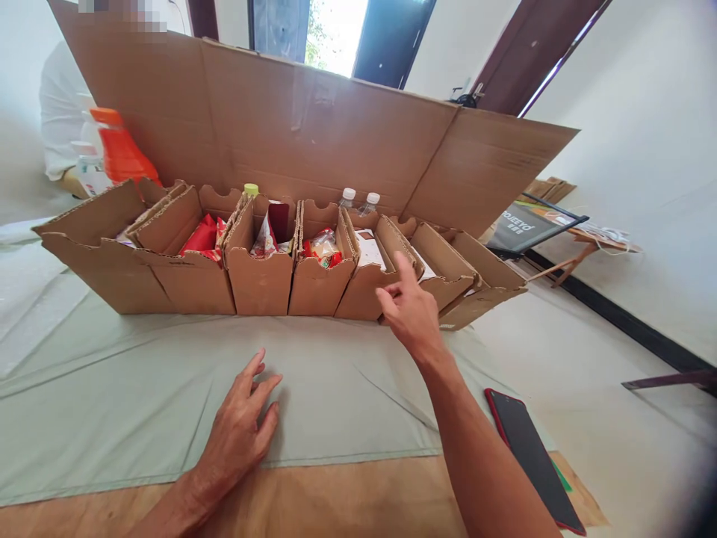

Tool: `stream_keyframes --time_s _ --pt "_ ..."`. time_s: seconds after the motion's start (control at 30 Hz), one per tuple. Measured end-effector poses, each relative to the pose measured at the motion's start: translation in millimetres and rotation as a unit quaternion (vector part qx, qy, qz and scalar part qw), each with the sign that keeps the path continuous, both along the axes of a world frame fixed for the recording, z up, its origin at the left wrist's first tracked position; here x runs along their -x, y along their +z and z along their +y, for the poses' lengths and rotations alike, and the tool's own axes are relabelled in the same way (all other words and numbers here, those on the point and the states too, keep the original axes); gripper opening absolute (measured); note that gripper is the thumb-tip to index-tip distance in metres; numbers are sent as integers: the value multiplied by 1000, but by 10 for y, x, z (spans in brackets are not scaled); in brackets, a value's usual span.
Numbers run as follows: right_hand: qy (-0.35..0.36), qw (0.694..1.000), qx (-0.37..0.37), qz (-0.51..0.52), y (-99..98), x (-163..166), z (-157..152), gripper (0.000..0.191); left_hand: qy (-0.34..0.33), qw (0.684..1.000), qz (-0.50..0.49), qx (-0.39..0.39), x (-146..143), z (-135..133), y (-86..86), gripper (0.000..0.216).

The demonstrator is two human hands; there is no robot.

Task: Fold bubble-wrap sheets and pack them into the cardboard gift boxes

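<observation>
My right hand point(410, 302) is raised in front of the right-hand cardboard bins, its index finger stretched towards the bin holding a white printed item point(370, 250). Nothing shows in its fingers, and I cannot tell whether the fingertip touches the cardboard. On the cloth, my left hand point(240, 415) rests with fingers apart and holds nothing. A row of cardboard bins point(262, 288) stands before me. Among their contents are a red packet point(202, 237), a patterned packet point(269, 237) and a clear-and-red food packet point(323, 248). The bottoms of the bins are hidden.
Behind the bins rises a cardboard panel point(336, 142). An orange bottle point(120, 149) and other bottles stand behind the row. A pale green cloth point(140, 388) covers the wooden table point(358, 497). A dark phone point(529, 448) lies at right. Someone in white clothing point(56, 104) is at far left.
</observation>
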State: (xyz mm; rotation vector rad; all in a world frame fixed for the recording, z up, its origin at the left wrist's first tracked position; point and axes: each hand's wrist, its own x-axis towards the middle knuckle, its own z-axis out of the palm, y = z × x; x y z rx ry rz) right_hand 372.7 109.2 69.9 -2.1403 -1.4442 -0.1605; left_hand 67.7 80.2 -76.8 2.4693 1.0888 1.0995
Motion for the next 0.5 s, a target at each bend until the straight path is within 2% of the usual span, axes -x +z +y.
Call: stream_keyframes --time_s 0.1,0.2,0.27,0.37,0.43,0.5 --pt "-1 999 40 -21 140 78 186 33 9 1000 -3 1 7 26 -12 29" --pt "10 999 24 -23 126 150 -52 26 19 1000 -14 20 25 48 -20 28" --pt "27 999 13 -17 90 193 -465 25 22 999 -24 38 51 47 -6 27" --pt "81 996 -32 -8 48 158 -1301 18 20 995 -40 84 89 13 85 27" --pt "115 990 -77 -19 0 36 -1881 17 -3 989 -43 140 78 -17 214 28" --pt "113 990 -79 3 -119 -142 -2405 19 -32 980 -44 192 2 -39 392 30"
